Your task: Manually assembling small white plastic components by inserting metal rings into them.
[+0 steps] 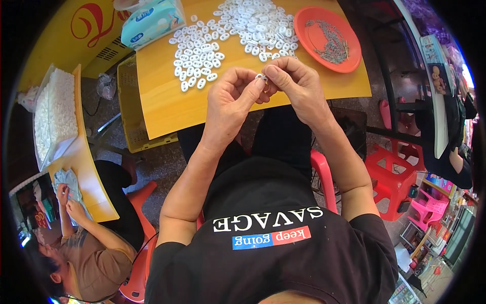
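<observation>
My left hand (pixel 233 96) and my right hand (pixel 298 83) meet over the near edge of the yellow table. Between thumb and fingers, my left hand pinches a small white two-hole piece (pixel 261 77). The right thumb and forefinger close on the far side of that same piece; any metal bit between them is too small to make out. Beyond my hands lies a big heap of white oval two-hole pieces (pixel 258 25), with a looser group of such pieces (pixel 195 58) spread to its left. A red plate (pixel 352 53) at the right holds thin metal pins (pixel 331 43).
A blue tissue pack (pixel 152 23) lies at the table's (pixel 167 109) far left corner. Below it stands a yellow crate (pixel 134 121). At left, a person (pixel 96 253) works at another table beside a bag of white pieces (pixel 55 109). Red stools (pixel 387 175) stand at right.
</observation>
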`<state>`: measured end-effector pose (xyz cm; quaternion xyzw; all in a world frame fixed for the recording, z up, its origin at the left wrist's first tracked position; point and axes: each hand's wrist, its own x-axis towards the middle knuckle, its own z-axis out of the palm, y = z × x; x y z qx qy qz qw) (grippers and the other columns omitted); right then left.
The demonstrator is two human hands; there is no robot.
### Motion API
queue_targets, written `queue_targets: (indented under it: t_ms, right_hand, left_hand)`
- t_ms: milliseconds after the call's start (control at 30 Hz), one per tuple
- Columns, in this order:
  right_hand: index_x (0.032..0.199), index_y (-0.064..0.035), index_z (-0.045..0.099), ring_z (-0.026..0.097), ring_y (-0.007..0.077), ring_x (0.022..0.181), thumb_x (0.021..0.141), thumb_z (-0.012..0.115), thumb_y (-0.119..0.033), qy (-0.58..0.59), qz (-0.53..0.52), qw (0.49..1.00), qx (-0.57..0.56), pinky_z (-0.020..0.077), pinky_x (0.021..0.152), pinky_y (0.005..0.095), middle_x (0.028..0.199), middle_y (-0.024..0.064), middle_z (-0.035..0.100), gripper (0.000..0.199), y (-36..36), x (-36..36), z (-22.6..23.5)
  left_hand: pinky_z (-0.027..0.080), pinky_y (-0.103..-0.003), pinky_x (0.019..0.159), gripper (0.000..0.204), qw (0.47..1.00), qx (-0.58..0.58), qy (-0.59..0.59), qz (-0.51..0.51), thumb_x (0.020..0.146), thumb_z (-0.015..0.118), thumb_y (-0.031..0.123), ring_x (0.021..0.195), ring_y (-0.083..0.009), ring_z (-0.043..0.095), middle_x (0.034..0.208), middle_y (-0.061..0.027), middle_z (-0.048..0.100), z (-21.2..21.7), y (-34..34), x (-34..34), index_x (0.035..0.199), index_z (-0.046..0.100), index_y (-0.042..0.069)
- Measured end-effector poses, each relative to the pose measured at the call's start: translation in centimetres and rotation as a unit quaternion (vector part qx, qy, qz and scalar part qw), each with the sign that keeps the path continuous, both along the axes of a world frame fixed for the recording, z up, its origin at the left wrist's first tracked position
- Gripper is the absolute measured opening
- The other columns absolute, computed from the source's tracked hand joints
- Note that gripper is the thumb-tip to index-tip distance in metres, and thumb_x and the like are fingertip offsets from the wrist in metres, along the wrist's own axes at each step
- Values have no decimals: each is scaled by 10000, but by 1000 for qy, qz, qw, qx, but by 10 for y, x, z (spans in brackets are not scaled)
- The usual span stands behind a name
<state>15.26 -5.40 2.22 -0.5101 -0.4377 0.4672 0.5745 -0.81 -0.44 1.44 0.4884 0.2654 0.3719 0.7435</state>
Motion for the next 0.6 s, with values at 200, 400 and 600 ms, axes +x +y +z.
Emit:
queue_targets:
  t_ms: [200,400,600]
  right_hand:
    - [989,38,632,598,80,714,963,628,-176,8,-2,1000,-11,506,648,217,843,37,644,215,0,0,-1]
    - [976,46,624,620,82,729,960,629,-158,-48,-34,998,4,534,643,223,827,41,648,205,-2,-7,-3]
    - [962,47,624,631,88,733,955,632,-147,-24,-28,999,-10,546,639,228,825,44,652,195,-2,-8,-5]
  left_hand:
    - [532,-243,726,137,1000,15,15,9,959,614,104,788,-104,639,877,-66,664,0,-2,0,999,585,-23]
    - [527,-234,699,134,998,35,40,35,946,634,100,763,-94,644,851,-57,663,-2,-3,1,981,587,-20]
    - [526,-231,660,130,993,60,80,56,937,645,94,717,-95,648,800,-52,665,3,-4,0,932,607,-31]
